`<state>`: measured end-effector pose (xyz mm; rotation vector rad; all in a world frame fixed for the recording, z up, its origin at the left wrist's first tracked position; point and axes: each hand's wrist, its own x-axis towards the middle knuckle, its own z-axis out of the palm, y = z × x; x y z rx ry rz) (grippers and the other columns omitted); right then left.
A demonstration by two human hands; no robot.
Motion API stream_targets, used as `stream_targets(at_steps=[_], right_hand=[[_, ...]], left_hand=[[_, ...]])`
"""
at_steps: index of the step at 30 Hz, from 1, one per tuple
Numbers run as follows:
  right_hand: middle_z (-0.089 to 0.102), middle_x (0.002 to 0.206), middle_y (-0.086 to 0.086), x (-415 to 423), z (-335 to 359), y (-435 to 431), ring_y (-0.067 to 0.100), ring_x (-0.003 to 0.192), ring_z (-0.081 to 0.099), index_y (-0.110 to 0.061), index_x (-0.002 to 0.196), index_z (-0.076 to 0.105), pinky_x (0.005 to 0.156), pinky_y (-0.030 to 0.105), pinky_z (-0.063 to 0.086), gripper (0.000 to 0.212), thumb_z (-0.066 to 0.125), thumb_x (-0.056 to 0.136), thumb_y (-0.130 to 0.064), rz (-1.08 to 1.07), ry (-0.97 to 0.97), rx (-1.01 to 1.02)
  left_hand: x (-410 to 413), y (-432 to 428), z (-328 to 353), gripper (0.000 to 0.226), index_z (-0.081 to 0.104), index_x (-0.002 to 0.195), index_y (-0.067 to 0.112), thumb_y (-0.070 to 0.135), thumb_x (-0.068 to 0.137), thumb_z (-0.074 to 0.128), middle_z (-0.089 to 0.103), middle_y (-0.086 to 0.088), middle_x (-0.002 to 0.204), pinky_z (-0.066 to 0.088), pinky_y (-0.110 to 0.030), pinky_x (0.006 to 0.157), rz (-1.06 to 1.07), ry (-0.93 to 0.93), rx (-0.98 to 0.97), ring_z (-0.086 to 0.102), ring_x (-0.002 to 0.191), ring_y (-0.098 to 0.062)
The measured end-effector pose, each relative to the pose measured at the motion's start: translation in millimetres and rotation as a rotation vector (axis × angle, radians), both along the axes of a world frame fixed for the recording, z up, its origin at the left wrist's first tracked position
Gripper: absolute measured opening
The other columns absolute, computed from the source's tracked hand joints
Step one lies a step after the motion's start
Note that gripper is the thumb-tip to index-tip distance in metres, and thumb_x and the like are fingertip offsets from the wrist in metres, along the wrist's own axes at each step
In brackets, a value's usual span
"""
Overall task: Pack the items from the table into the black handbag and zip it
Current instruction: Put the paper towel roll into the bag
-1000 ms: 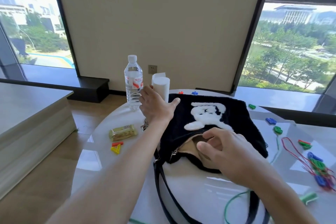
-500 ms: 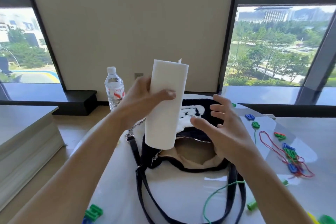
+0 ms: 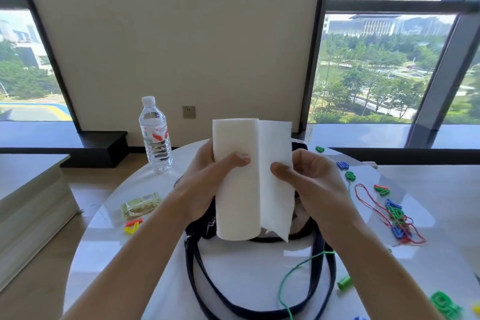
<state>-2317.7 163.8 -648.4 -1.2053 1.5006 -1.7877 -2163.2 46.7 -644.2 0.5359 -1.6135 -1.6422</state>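
My left hand (image 3: 207,182) grips a white paper towel roll (image 3: 237,182), held upright above the black handbag (image 3: 201,226). My right hand (image 3: 309,184) pinches the roll's loose sheet (image 3: 276,163), which hangs unrolled to the right. The bag lies on the round white table (image 3: 124,254), mostly hidden behind the roll, its black straps (image 3: 197,267) trailing toward me. A clear water bottle (image 3: 155,135) stands at the table's far left. A gold-wrapped snack bar (image 3: 140,206) lies on the left part.
Small coloured plastic number pieces (image 3: 394,213) and red string (image 3: 368,200) lie on the right. Red and yellow pieces (image 3: 133,226) sit below the snack bar. A green cord (image 3: 293,275) crosses the right strap. A low wooden platform (image 3: 28,202) stands at the left.
My left hand lifted the roll from beside the bottle to above the bag. My right hand left the bag's opening and took hold of the loose sheet.
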Motion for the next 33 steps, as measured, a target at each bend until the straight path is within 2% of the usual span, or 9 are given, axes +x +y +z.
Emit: stream_targets(at_steps=[6,9,12,18,23,25,28,30,33], right_hand=[[0.075,0.103,-0.009,23,-7,-10,0.011,0.101,0.071,-0.015,0.079,0.062,0.075,0.029,0.054,0.016,0.066,0.094,-0.010,-0.091,0.182,0.043],[0.068,0.121,-0.009,31,-12,-12,0.008,0.115,0.064,-0.030,0.110,0.064,0.089,0.038,0.057,0.021,0.062,0.093,-0.018,-0.045,0.280,0.128],[0.061,0.129,-0.012,39,-16,-11,0.011,0.119,0.058,-0.034,0.139,0.044,0.095,0.042,0.054,0.057,0.065,0.086,-0.033,-0.031,0.421,0.213],[0.064,0.115,-0.017,30,-17,-9,0.007,0.109,0.062,-0.033,0.128,0.047,0.088,0.033,0.054,0.075,0.079,0.066,-0.060,-0.153,0.470,0.176],[0.071,0.105,-0.014,4,-19,-8,0.001,0.093,0.070,-0.030,0.110,0.058,0.078,0.029,0.058,0.047,0.087,0.073,-0.031,-0.213,0.307,0.083],[0.073,0.106,-0.011,-13,-16,-6,0.005,0.093,0.072,-0.026,0.110,0.063,0.075,0.033,0.059,0.040,0.085,0.076,-0.023,-0.221,0.221,0.031],[0.074,0.105,-0.006,-36,-11,0,0.011,0.093,0.073,-0.015,0.110,0.065,0.071,0.033,0.058,0.035,0.082,0.079,-0.018,-0.229,0.104,-0.072],[0.075,0.101,-0.003,-48,-11,3,0.013,0.092,0.073,-0.012,0.107,0.067,0.072,0.035,0.057,0.031,0.079,0.079,-0.015,-0.221,0.038,-0.128],[0.076,0.105,0.001,-57,-13,5,0.020,0.099,0.072,-0.013,0.109,0.071,0.081,0.040,0.060,0.025,0.074,0.085,-0.007,-0.165,0.022,-0.163]], left_hand=[[-21,21,2,0.057,0.056,0.121,0.007,0.026,0.071,0.075,0.071,-0.020,0.109,0.059,-0.058,0.078,0.215,-0.026,0.012,0.071,0.095,-0.039],[-24,24,7,0.047,0.048,0.124,0.013,0.033,0.087,0.069,0.066,-0.019,0.118,0.058,-0.057,0.084,0.322,-0.043,0.105,0.070,0.100,-0.035],[-23,31,16,0.049,0.046,0.130,0.006,0.043,0.098,0.050,0.066,-0.027,0.112,0.058,-0.047,0.083,0.185,0.054,0.369,0.070,0.093,-0.035],[-15,37,28,0.047,0.061,0.124,0.005,0.041,0.100,0.041,0.067,-0.013,0.092,0.058,-0.035,0.062,-0.095,0.092,0.373,0.067,0.083,-0.028],[-10,23,22,0.057,0.056,0.134,0.005,0.036,0.086,0.054,0.051,-0.017,0.143,0.045,-0.049,0.103,-0.307,0.088,0.254,0.056,0.119,-0.025],[-8,12,15,0.041,0.066,0.116,0.015,0.034,0.082,0.056,0.064,-0.007,0.130,0.050,-0.040,0.098,-0.179,-0.069,0.072,0.064,0.112,-0.021],[-1,-6,-14,0.013,0.068,0.091,0.031,0.027,0.089,0.056,0.064,0.003,0.104,0.049,-0.036,0.089,0.088,-0.579,-0.639,0.060,0.096,-0.018],[2,-16,-43,0.015,0.070,0.093,0.033,0.028,0.093,0.056,0.052,0.007,0.109,0.045,-0.033,0.087,0.126,-0.922,-0.994,0.048,0.102,-0.014],[-1,-22,-73,0.024,0.068,0.110,0.034,0.041,0.095,0.050,0.045,0.004,0.115,0.040,-0.033,0.083,0.148,-1.185,-1.132,0.044,0.111,-0.018]])
